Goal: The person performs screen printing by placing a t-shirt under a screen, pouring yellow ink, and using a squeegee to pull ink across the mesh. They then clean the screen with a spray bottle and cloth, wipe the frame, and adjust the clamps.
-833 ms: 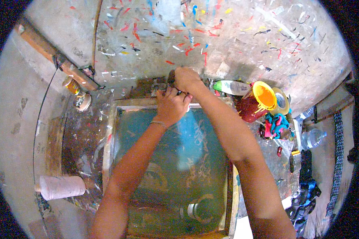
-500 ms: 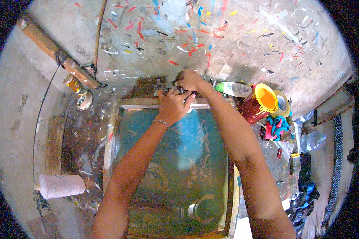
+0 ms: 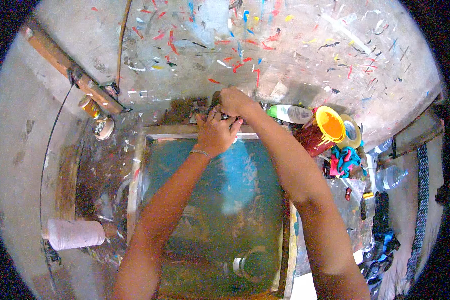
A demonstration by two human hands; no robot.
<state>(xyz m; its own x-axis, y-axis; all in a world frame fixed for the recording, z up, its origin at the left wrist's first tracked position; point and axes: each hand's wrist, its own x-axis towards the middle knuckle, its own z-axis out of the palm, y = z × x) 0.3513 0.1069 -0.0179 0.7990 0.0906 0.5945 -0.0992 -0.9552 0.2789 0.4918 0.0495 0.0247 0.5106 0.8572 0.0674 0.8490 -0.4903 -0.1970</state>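
A screen-printing frame [image 3: 135,197] with blue-green mesh [image 3: 235,175] lies in front of me, its far side against dark metal clamp parts [image 3: 199,111]. My left hand [image 3: 216,134], with a thin bracelet at the wrist, lies over the middle of the frame's far edge. Its fingers bend over the metal parts there. Just beyond it, my right hand [image 3: 237,103] is closed in a fist at the clamp, and what its fingers grip is hidden. Both forearms stretch across the mesh.
At the right stand a green-capped white bottle [image 3: 289,114], an orange-and-yellow paint tub [image 3: 330,125], a tape roll [image 3: 351,131] and coloured rags [image 3: 346,162]. Leftward are a pink-white thread cone [image 3: 76,235], a small jar [image 3: 90,106] and a round container [image 3: 104,128]. A paint-marked wall [image 3: 265,45] rises behind.
The right fist has turned slightly and shifted a little left at the clamp. My left hand stays nearly in place. The whole view has shifted slightly.
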